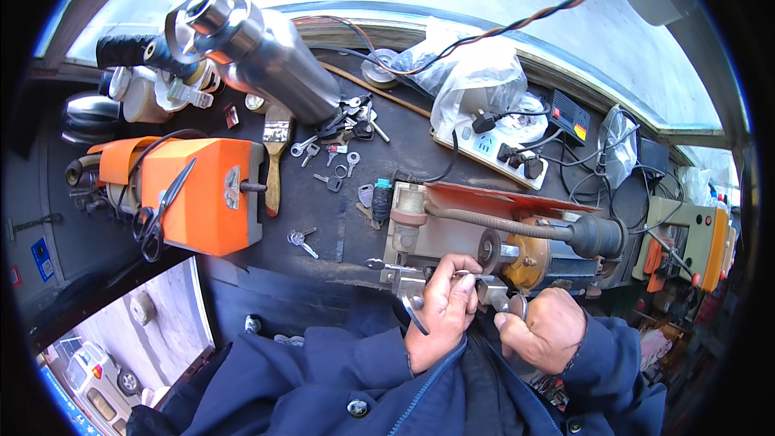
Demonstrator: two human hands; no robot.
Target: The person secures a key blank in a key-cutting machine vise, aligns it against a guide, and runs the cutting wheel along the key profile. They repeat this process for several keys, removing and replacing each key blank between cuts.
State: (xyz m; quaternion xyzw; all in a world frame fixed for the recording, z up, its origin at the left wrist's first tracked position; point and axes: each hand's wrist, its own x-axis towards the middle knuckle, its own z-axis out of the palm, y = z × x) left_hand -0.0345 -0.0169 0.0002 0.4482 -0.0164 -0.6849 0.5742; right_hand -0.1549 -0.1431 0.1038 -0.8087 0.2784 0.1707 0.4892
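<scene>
A key cutting machine [529,262] with a yellow motor housing stands right in front of me. My left hand [444,307] is closed in a pinch at its metal clamp [491,291]. Whatever small piece lies between those fingertips is mostly hidden. Further right, my right hand [550,329] grips a flat metal clamp knob [517,305] with thumb and curled fingers. A second clamp [406,284], with a curved lever hanging below, sits left of my left hand. Behind the machine's left end lie loose keys [381,208] beside a small dark bottle with a teal cap [382,194].
An orange machine [211,194] with scissors [169,202] on it stands left. Behind are a steel flask [282,64], a brush [274,153], a key pile [355,121] and a power strip [492,153] with cables. Another machine [686,242] stands far right. A twisted wire [517,23] hangs overhead.
</scene>
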